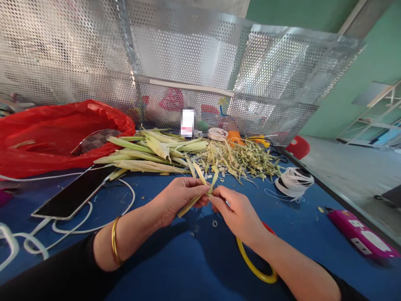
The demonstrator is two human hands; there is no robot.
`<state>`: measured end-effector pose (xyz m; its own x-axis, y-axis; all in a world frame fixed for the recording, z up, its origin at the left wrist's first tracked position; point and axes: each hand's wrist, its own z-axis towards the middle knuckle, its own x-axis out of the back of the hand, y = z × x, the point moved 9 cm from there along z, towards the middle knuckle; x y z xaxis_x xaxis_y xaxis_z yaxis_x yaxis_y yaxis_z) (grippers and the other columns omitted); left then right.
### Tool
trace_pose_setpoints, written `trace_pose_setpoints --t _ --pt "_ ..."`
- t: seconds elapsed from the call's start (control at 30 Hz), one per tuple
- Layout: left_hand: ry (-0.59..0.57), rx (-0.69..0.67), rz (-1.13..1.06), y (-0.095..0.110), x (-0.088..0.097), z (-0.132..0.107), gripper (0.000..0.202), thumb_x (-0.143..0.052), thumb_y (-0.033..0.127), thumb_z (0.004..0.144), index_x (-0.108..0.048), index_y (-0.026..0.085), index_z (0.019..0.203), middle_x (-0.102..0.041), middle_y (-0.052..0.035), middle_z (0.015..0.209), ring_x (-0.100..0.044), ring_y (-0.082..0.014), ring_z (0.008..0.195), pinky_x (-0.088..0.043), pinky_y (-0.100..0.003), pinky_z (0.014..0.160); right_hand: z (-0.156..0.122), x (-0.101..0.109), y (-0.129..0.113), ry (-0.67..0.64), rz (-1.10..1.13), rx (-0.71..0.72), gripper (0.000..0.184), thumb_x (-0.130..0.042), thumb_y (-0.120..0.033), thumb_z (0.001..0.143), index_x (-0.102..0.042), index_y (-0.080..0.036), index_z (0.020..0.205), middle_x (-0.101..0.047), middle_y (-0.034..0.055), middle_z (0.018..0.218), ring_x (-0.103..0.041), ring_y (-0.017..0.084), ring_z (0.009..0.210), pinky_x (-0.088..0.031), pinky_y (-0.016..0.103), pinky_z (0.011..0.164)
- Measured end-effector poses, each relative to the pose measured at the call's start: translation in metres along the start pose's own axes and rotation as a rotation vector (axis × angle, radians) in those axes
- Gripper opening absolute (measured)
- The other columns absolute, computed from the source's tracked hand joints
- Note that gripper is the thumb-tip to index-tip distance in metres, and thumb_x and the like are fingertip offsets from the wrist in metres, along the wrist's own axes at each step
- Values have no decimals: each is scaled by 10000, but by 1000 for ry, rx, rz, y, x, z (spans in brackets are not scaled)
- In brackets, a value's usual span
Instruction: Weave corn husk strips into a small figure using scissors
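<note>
My left hand and my right hand meet above a blue table. Both pinch the same pale yellow-green leaf strips, which fork upward from the fingertips; one end slants down under my left palm. A gold bangle sits on my left wrist. Just beyond the hands lies a pile of long green and pale leaves, and to its right a heap of cut leaf scraps.
A red plastic bag lies at the left, with a phone on white cable in front. White tape coil and a pink tool sit right. A yellow ring lies under my right wrist. Perforated metal panels stand behind.
</note>
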<state>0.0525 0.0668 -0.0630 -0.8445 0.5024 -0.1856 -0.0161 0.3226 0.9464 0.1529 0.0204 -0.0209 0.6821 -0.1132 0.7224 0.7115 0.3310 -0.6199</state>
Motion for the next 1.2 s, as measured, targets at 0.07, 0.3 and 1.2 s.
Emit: trace_pose_setpoints --t 0.07,0.3,1.2 --pt "7 -16 30 -1 -2 0 284 -739 390 661 -674 131 756 -648 -19 651 -567 -94 572 -464 -225 637 -1 -6 5 -40 97 -56 258 -468 -303 917 -524 -195 689 -602 -25 589 -553 110 545 -397 216 543" --pt "40 -93 136 4 -8 -3 278 -723 395 659 -655 134 729 -597 13 598 -502 -77 495 -369 -195 476 -3 -5 8 0 130 -82 236 -449 -261 907 -492 -199 683 -509 -52 497 -472 97 469 -350 205 482" --pt "0 -79 210 12 4 2 294 -621 435 742 -649 143 750 -554 13 530 -462 -74 444 -315 -179 426 -11 24 -22 210 -117 174 275 -434 -288 936 -565 -195 714 -577 -16 603 -516 126 589 -363 265 650"
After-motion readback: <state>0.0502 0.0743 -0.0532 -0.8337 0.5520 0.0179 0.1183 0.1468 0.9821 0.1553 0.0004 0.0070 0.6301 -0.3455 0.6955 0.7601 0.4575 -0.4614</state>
